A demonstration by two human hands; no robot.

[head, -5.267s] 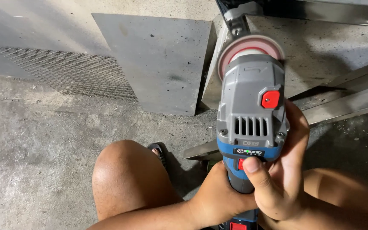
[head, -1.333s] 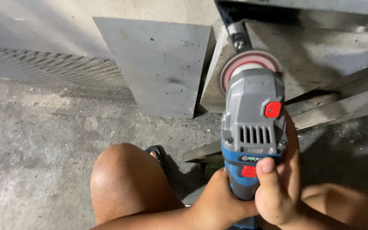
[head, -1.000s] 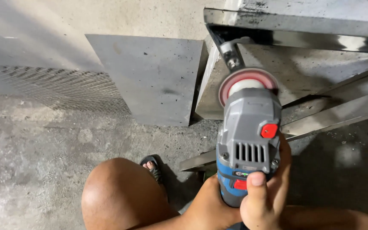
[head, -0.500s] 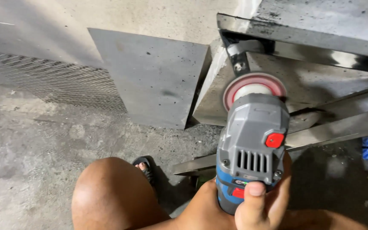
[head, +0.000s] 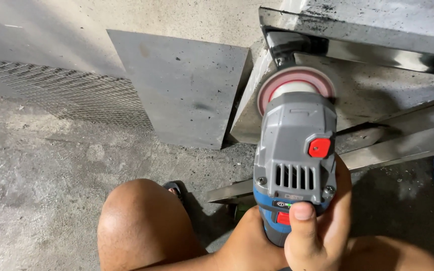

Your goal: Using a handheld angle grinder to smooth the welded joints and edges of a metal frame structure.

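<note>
Both hands hold a grey and blue angle grinder (head: 295, 155) with a red button on its head. My right hand (head: 322, 228) wraps the body from the right, thumb resting on the blue band near a small red switch. My left hand (head: 249, 246) grips the handle from below left. The grinder's reddish flap disc (head: 297, 83) points at the corner of a dark metal frame (head: 357, 37), close under its top bar; whether the disc touches the metal is hidden.
A grey metal sheet (head: 182, 93) leans on the concrete wall beside the frame. Expanded metal mesh (head: 61, 93) stands along the wall at left. Steel bars (head: 393, 145) lie across at right. My bare knee (head: 141, 226) and a sandal (head: 174, 189) sit over the rough concrete floor.
The view has shifted, bringing the frame's top bar further into sight. The grinder has moved up toward the frame's corner, and my grip is unchanged.
</note>
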